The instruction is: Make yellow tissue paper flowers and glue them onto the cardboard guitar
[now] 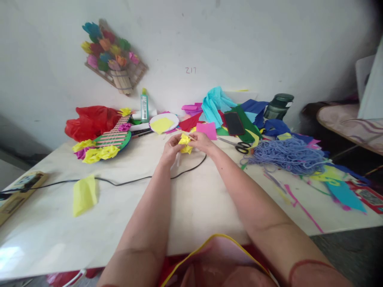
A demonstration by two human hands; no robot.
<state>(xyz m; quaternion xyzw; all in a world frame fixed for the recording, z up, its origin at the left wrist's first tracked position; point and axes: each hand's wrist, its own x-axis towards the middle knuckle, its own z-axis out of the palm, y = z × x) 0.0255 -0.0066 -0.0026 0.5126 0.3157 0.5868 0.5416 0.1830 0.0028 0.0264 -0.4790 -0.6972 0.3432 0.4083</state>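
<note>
A yellow crepe-paper flower is held between both hands just above the middle of the table. My left hand pinches its left side, fingers closed. On the opposite side, my right hand has its fingers closed at the flower's upper right edge. A thin pale stick shows by the right fingers; whether they grip it is hard to make out. Just beyond the hands lies a pink paper square. Scissors with black handles rest to the right of my right hand.
A black cable crosses the table from a power strip. Yellow paper lies at left, near a flower-decorated craft. Behind stand a glue bottle and paper plate. Rightward are a phone, blue yarn and a jar.
</note>
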